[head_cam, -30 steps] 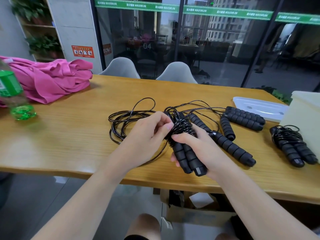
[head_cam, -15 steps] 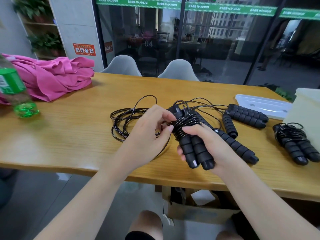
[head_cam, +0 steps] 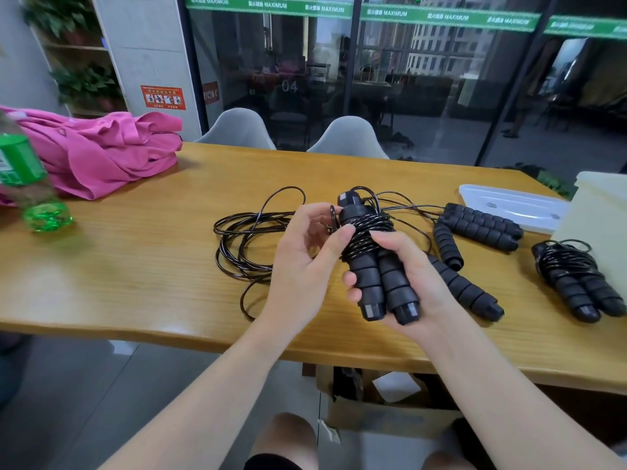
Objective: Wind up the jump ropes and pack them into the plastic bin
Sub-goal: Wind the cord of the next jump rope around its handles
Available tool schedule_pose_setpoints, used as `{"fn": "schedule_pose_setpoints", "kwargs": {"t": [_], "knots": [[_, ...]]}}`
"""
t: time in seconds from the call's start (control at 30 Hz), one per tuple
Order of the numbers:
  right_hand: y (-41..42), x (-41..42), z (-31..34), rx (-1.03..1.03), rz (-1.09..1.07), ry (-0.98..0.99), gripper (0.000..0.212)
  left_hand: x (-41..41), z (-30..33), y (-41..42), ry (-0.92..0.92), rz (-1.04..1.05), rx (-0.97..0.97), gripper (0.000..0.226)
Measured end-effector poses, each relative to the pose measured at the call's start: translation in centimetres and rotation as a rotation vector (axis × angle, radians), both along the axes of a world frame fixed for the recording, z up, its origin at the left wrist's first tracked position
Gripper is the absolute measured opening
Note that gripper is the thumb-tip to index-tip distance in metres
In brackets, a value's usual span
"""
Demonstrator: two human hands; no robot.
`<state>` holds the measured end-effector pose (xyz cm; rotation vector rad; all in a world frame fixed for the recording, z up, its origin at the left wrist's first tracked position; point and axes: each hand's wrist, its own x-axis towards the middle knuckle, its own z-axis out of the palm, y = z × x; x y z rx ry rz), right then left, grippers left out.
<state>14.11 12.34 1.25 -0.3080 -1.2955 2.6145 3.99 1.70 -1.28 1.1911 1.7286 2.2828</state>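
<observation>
My right hand (head_cam: 412,279) grips a pair of black foam handles (head_cam: 380,279) held upright above the table, with black cord wound round their upper part. My left hand (head_cam: 305,262) pinches the cord beside the winding, its thumb against the wraps. Loose black cord (head_cam: 244,239) trails in loops on the table to the left. A finished wound rope (head_cam: 576,283) lies at the right. More unwound handles (head_cam: 481,225) lie behind my right hand. The pale plastic bin (head_cam: 597,212) stands at the right edge, its lid (head_cam: 512,205) flat beside it.
A pink garment (head_cam: 98,147) lies at the table's back left, with a green bottle (head_cam: 27,184) at the left edge. Two grey chairs (head_cam: 346,137) stand behind the wooden table (head_cam: 135,273). A cardboard box (head_cam: 383,401) sits on the floor under the table.
The handle bundle has been lifted and turned more upright in my right hand. My left hand has moved up along the winding with the cord.
</observation>
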Motion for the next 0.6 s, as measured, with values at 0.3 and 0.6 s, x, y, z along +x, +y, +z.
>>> {"fn": "schedule_pose_setpoints", "kwargs": {"t": [0.3,0.6], "knots": [[1.7,-0.8,-1.1,0.489,-0.104,-0.170,0.040,-1.7,-0.6,-0.4,0.242,0.224,-0.160,0.008],[1.1,-1.3,-0.9,0.831,-0.221,-0.197,0.031,-1.6,0.2,-1.6,0.419,0.207,-0.345,0.004]]}}
